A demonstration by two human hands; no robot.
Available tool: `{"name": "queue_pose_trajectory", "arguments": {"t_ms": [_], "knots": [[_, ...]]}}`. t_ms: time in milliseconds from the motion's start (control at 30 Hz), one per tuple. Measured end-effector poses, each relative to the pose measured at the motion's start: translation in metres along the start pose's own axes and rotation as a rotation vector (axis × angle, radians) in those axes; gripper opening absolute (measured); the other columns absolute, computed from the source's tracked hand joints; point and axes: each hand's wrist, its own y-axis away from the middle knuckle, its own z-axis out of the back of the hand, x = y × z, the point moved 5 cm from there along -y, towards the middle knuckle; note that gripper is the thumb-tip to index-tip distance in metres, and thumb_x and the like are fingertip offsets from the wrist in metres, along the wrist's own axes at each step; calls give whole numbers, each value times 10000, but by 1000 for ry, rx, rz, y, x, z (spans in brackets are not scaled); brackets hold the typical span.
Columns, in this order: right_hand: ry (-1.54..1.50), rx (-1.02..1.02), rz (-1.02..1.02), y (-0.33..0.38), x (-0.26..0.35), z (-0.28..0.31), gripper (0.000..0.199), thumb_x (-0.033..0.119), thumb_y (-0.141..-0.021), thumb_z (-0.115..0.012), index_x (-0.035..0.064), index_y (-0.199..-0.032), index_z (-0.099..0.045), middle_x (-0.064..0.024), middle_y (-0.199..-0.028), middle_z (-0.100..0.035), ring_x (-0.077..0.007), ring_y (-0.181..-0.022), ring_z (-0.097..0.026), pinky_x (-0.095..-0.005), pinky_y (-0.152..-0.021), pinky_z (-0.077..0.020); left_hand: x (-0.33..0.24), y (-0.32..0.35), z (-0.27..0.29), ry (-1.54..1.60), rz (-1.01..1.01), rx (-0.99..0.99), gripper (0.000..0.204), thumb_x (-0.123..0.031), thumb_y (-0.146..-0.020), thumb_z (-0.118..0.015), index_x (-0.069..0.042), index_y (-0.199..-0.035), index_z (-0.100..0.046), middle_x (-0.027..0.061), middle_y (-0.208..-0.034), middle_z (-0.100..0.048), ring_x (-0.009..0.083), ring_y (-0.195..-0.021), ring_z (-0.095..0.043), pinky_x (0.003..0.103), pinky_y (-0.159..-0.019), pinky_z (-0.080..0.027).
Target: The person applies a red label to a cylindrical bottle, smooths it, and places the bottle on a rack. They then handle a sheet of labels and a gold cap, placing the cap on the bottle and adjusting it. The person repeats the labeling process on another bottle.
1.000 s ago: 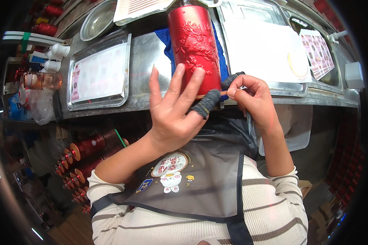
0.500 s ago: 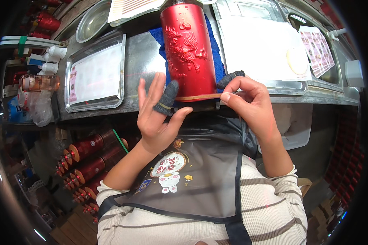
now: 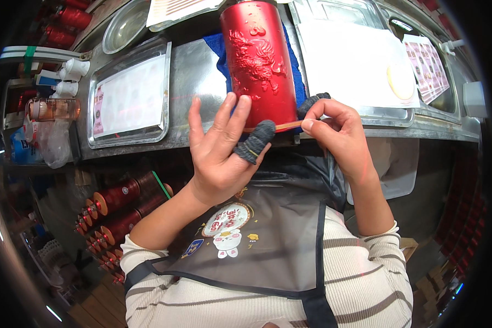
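A glossy red bottle (image 3: 263, 82) with a raised dragon-like relief lies on its side, its lower end toward me, on a blue cloth (image 3: 217, 48). A narrow gold strip (image 3: 288, 126) runs along the rim of that end. My right hand (image 3: 344, 142) pinches the strip's right end between thumb and a finger. At the left of the rim, my left hand (image 3: 218, 147) has its fingers stretched out, the index finger in a dark knitted finger cover (image 3: 255, 143) against the strip. Its thumb is mostly hidden. The right index finger also wears a dark cover (image 3: 313, 103).
A metal tray (image 3: 167, 117) with a label sheet stands left, below a metal bowl (image 3: 110, 41). White sheets (image 3: 344, 65) lie at right, beside patterned label sheets (image 3: 425, 68). Several red bottles (image 3: 115, 224) rest below the bench at left. A clear jar (image 3: 60, 109) stands far left.
My left hand has moved right, bringing its covered index finger onto the strip at the rim. The right hand keeps its pinch and has shifted slightly right along with the bottle in view.
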Motion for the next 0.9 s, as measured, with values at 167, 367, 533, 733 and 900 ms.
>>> {"name": "queue_pose_trajectory", "arguments": {"t_ms": [167, 367, 533, 733, 900], "knots": [[2, -1, 1, -2, -3, -1, 92, 65, -880, -700, 4, -831, -652, 5, -866, -612, -14, -698, -542, -171, -605, -407, -10, -23, 2, -80, -93, 45, 312, -102, -694, -823, -102, -994, -737, 179, -1345, -624, 430, -1274, -562, 683, -1124, -194], [-28, 12, 18, -5, -9, -2, 52, 40, -878, -677, 21, -852, -636, 30, -828, -592, 8, -656, -493, -162, -566, -366, -4, -32, -15, -49, -21, -68, 254, -191, -708, -763, -55, -922, -744, 169, -1345, -628, 416, -1303, -543, 711, -1099, -224], [-57, -68, 75, 1, -13, -11, 104, -15, -871, -597, 23, -968, -608, 52, -826, -557, 37, -631, -421, -150, -547, -307, 12, -8, -13, 179, 201, -119, 559, -165, -736, -851, 5, -1238, -675, 222, -1400, -574, 404, -1356, -500, 632, -1136, -239], [249, -255, 307, 10, -2, -37, 362, 112, -858, -711, 15, -1127, -489, 0, -909, -535, -14, -589, -451, -189, -529, -356, 18, 32, -9, 249, 310, -84, 506, -134, -765, -838, 59, -1200, -667, 256, -1417, -546, 417, -1327, -526, 629, -1136, -256], [611, -414, 530, 4, 1, -52, 571, 194, -844, -793, -6, -1171, -369, -100, -1020, -542, -206, -739, -703, -294, -614, -543, 16, 44, -20, 182, 244, -67, 404, -103, -785, -822, 59, -1130, -689, 245, -1429, -542, 413, -1308, -546, 655, -1124, -254]]}}
